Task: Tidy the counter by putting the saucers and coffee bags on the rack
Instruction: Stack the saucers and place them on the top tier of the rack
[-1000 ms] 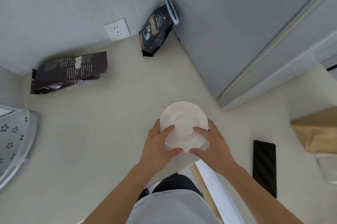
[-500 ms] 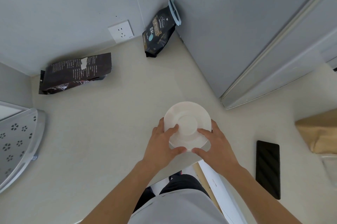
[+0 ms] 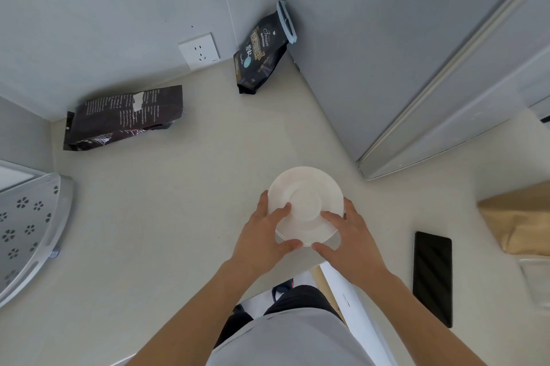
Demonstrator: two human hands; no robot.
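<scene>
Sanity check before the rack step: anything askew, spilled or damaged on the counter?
No spills or damage visible. One coffee bag lies flat on its side by the back wall; the other bag leans in the corner. Both hands grip stacked saucers.

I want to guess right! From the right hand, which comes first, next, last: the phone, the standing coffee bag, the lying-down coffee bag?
From the right hand:
1. phone, just to its right.
2. standing coffee bag, back corner.
3. lying coffee bag, far left by the wall.

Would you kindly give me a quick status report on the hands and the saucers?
Left hand and right hand both gripping white saucer stack. Both coffee bags on counter. Path to rack unobstructed.
</scene>
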